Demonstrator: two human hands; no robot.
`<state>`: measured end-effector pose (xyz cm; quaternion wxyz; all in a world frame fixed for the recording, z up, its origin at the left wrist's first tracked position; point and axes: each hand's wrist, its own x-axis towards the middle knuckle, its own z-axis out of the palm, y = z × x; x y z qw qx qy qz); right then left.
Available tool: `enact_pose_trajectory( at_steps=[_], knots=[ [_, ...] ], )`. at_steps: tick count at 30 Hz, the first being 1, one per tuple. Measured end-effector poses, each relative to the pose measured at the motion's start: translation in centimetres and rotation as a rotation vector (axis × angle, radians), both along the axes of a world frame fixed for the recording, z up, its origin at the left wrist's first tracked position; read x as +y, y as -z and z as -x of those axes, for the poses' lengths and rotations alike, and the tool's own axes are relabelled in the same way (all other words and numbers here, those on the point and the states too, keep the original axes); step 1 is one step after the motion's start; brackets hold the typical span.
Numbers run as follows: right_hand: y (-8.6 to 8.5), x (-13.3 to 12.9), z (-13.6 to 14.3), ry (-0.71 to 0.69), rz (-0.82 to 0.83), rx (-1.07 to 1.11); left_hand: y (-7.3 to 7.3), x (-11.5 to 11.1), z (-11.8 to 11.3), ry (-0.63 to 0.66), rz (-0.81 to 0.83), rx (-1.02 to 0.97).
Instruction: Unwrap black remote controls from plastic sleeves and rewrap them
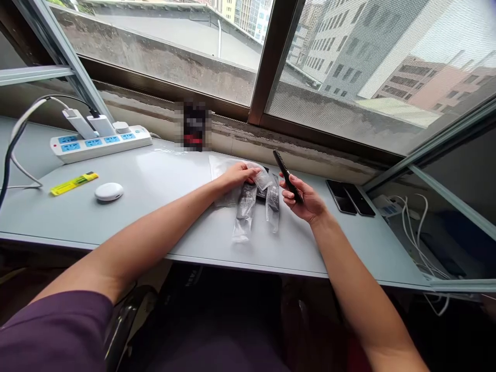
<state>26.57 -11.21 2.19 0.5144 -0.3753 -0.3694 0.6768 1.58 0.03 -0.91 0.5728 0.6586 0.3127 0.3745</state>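
Observation:
My right hand [306,199] is closed around a slim black remote control [287,175], held tilted above the desk with its upper end pointing away and left. My left hand [240,174] has its fingers closed on a clear plastic bag [263,179], over the middle of the desk. Just below it lies a dark item in a clear sleeve [246,201], and beside that a second sleeved dark item [273,199]. Another dark piece lies partly hidden between them under the plastic. A further flat clear bag [222,199] spreads out beneath my left wrist.
A white power strip [104,144] with plugged-in chargers stands at the back left. Near it lie a yellow packet [73,184] and a white oval case [109,192]. Two dark phones [351,198] rest at the right. A blurred dark item [195,126] stands by the window.

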Motion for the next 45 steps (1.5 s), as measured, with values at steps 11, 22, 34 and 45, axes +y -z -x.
enact_pose_trajectory(
  at_steps=[11,22,34,45],
  knots=[
    [0.0,0.2,0.3,0.139,-0.014,0.023,0.2,0.1,0.0,-0.007,0.009,0.01],
    [-0.1,-0.4,0.7,0.069,-0.156,-0.122,0.0,0.1,0.0,0.002,0.026,0.005],
    [-0.6,-1.0,1.3,0.037,-0.239,-0.167,0.1,0.2,0.1,0.013,-0.012,0.027],
    [-0.1,-0.8,1.2,0.032,-0.25,-0.178,0.3,0.2,0.1,0.014,-0.069,0.066]
  ],
)
